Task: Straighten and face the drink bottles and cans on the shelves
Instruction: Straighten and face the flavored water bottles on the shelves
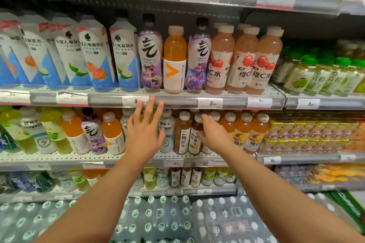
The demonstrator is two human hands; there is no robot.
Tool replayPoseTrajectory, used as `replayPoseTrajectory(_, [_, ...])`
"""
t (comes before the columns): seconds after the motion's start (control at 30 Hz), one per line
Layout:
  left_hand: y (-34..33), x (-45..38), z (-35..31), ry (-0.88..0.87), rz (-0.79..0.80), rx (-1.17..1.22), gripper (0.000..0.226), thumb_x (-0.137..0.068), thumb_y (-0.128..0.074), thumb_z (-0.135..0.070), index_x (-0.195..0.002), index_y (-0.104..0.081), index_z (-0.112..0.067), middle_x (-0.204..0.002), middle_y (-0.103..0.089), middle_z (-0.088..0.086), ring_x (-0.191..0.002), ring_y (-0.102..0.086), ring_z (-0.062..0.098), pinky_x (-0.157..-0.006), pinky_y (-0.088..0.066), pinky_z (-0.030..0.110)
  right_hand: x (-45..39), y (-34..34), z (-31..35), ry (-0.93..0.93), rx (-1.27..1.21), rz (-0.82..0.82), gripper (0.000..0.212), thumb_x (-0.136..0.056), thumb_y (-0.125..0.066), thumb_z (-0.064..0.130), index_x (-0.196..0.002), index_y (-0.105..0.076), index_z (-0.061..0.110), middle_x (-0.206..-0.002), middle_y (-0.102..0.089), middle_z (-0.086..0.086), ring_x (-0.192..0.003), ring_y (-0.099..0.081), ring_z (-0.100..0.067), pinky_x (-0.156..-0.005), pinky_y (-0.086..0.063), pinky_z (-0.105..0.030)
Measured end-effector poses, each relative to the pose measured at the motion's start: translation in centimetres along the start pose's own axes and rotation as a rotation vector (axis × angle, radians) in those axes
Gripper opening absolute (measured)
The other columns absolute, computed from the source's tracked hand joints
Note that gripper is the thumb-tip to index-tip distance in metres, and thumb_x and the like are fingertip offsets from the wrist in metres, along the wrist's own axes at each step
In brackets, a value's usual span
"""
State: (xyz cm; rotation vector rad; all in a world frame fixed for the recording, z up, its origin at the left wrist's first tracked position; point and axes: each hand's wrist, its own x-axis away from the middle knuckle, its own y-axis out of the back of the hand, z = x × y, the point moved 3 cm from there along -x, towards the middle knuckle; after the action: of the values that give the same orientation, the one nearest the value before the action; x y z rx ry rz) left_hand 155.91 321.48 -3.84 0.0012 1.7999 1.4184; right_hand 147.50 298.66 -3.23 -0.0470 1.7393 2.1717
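Note:
Drink bottles fill several shelves in front of me. My left hand [145,130] is raised with fingers spread in front of the lower shelf, covering a pale blue-labelled bottle [167,134]; it holds nothing. My right hand [214,134] reaches into the same shelf, its fingers against a brown tea bottle [194,136] next to another brown tea bottle [182,134]; whether it grips the bottle I cannot tell. On the shelf above, an orange bottle [174,59] stands between two purple-labelled bottles [150,55], with pink cherry-label bottles [220,57] to the right.
White and blue cartons [92,53] line the upper shelf's left. Green-capped bottles [316,73] stand at the right. Orange bottles [244,132] sit right of my right hand. Price-tag rails [177,102] front each shelf. Shrink-wrapped water packs [158,219] are stacked below.

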Motion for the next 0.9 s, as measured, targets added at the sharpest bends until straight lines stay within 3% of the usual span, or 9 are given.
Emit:
replayPoseTrajectory(0.13, [-0.6, 0.0, 0.0, 0.002, -0.025, 0.023, 0.091, -0.087, -0.05, -0.052, -0.164, -0.006, -0.028, -0.172, 0.002, 0.002, -0.157, -0.002, 0.035, -0.104, -0.041, 0.06, 2.3, -0.8, 0.0, -0.01, -0.098, -0.186, 0.032, -0.095, -0.064, 0.04, -0.112, -0.039, 0.029, -0.107, -0.065, 0.001, -0.074, -0.067, -0.029, -0.058, -0.055, -0.041])
replayPoseTrajectory(0.33, [0.1, 0.3, -0.4, 0.011, -0.015, 0.049, 0.091, -0.089, -0.058, -0.047, -0.164, -0.01, -0.027, -0.172, 0.001, 0.002, -0.157, -0.003, 0.037, -0.108, -0.038, 0.059, 2.9, -0.3, -0.5, 0.004, -0.143, -0.18, 0.042, -0.094, -0.068, 0.031, -0.132, -0.052, 0.023, -0.128, -0.061, 0.002, -0.107, -0.064, -0.023, -0.082, -0.053, -0.039])
replayPoseTrajectory(0.47, [0.7, 1.4, -1.0, 0.006, -0.077, 0.137, 0.077, -0.093, -0.055, -0.038, -0.161, -0.022, -0.023, -0.17, -0.011, 0.006, -0.155, -0.012, 0.036, -0.117, -0.031, 0.057, 6.4, 0.5, -2.1, -0.056, -0.331, -0.269, 0.042, -0.093, -0.071, 0.029, -0.131, -0.056, 0.021, -0.121, -0.062, 0.005, -0.101, -0.06, -0.013, -0.086, -0.051, -0.032])
replayPoseTrajectory(0.57, [-1.0, 5.7, -2.8, 0.01, -0.097, 0.319, 0.058, -0.093, -0.051, -0.028, -0.149, -0.044, -0.016, -0.158, -0.034, 0.008, -0.144, -0.035, 0.032, -0.116, -0.035, 0.053, 9.8, -0.3, -4.1, -0.117, -0.461, -0.288, 0.037, -0.091, -0.072, 0.028, -0.125, -0.058, 0.024, -0.113, -0.065, 0.007, -0.098, -0.061, -0.012, -0.084, -0.053, -0.035])
replayPoseTrajectory(0.67, [-5.1, 12.1, -5.7, 0.079, 0.057, 0.497, 0.046, -0.093, -0.048, -0.025, -0.137, -0.059, -0.015, -0.144, -0.05, 0.001, -0.131, -0.047, 0.023, -0.106, -0.046, 0.043, 12.8, -2.3, -6.5, -0.177, -0.495, -0.252, 0.037, -0.092, -0.071, 0.028, -0.126, -0.057, 0.024, -0.11, -0.066, 0.009, -0.097, -0.064, -0.016, -0.08, -0.051, -0.034])
replayPoseTrajectory(0.77, [-10.5, 16.6, -8.1, 0.148, 0.304, 0.546, 0.046, -0.093, -0.053, -0.022, -0.137, -0.06, -0.014, -0.145, -0.052, 0.001, -0.13, -0.051, 0.024, -0.105, -0.047, 0.042, 15.3, -5.0, -8.6, -0.188, -0.482, -0.193, 0.036, -0.095, -0.068, 0.029, -0.128, -0.056, 0.02, -0.107, -0.065, 0.006, -0.093, -0.065, -0.017, -0.077, -0.051, -0.032])
replayPoseTrajectory(0.83, [-13.9, 17.8, -9.3, 0.195, 0.472, 0.543, 0.051, -0.095, -0.058, -0.018, -0.145, -0.054, -0.013, -0.155, -0.046, 0.003, -0.135, -0.049, 0.027, -0.109, -0.046, 0.043, 16.5, -6.4, -9.8, -0.205, -0.498, -0.153, 0.036, -0.095, -0.067, 0.029, -0.127, -0.055, 0.019, -0.106, -0.065, 0.004, -0.087, -0.068, -0.02, -0.076, -0.056, -0.042])
replayPoseTrajectory(0.9, [-16.7, 17.7, -10.0, 0.221, 0.598, 0.525, 0.06, -0.097, -0.057, -0.02, -0.155, -0.041, -0.016, -0.165, -0.031, 0.001, -0.143, -0.042, 0.025, -0.11, -0.043, 0.04, 17.4, -7.4, -10.6, -0.202, -0.489, -0.15, 0.036, -0.096, -0.066, 0.034, -0.126, -0.053, 0.02, -0.107, -0.062, 0.005, -0.081, -0.068, -0.019, -0.074, -0.056, -0.041])
